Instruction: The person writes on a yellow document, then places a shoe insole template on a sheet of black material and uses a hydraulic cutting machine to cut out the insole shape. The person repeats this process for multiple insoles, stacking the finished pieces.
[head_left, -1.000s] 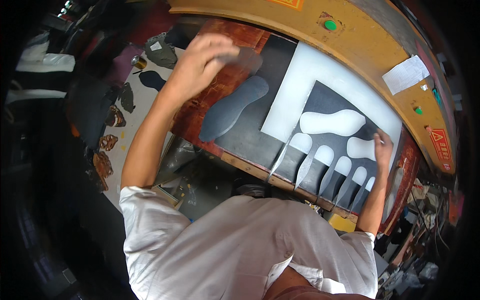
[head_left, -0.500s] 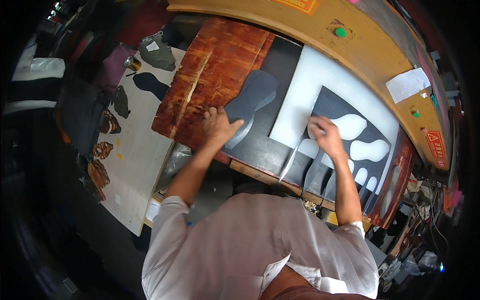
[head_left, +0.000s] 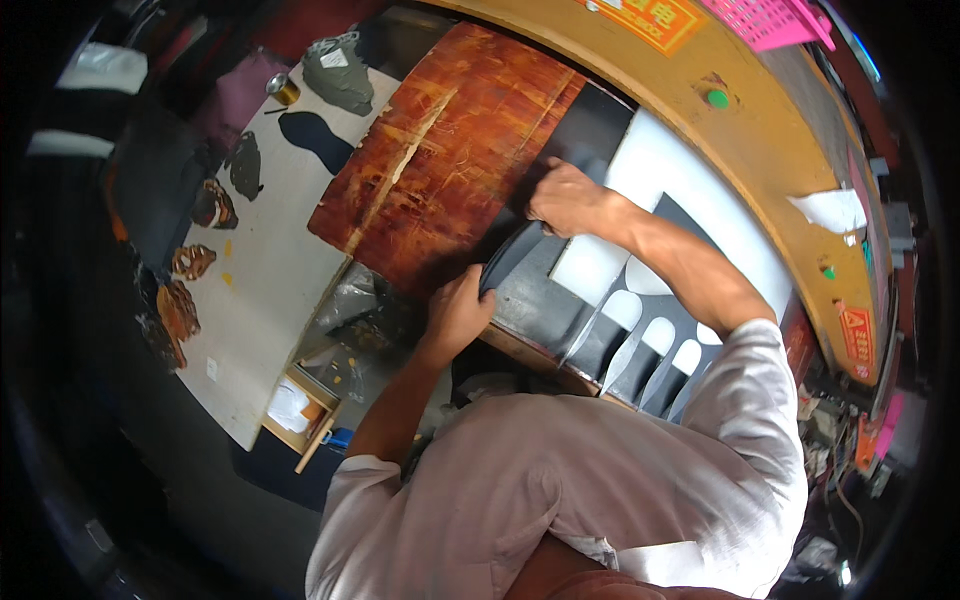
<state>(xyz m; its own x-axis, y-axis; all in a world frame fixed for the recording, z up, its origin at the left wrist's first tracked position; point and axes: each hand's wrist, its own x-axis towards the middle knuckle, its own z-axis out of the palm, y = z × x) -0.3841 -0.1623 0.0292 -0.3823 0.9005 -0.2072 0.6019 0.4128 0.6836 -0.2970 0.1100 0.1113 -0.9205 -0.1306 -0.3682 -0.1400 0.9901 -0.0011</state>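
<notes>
A stack of dark insole-shaped pieces (head_left: 512,254) is tilted on its edge between my two hands, above the left part of the bench. Its near end sits in my left hand (head_left: 460,315), thumb on one side and fingers on the other. My right hand (head_left: 572,200) is closed round the far end, and the fingers are partly hidden. To the right, a dark sheet (head_left: 676,212) with sole-shaped cut-outs lies on a white board (head_left: 652,150). Several narrow strips of that sheet hang toward the bench's front edge, and my right forearm passes over it.
A worn red-brown wooden board (head_left: 440,130) lies left of the stack. On a pale side table (head_left: 265,260) are a single dark insole (head_left: 315,138), a can (head_left: 283,89) and several scraps. A yellow machine beam (head_left: 640,65) crosses behind the bench. Below left, a small drawer (head_left: 300,410) stands open.
My right hand has moved left from the cut-out sheet to the far end of the stack. My left hand has closed on the near end, and the stack, flat before, is now tilted up.
</notes>
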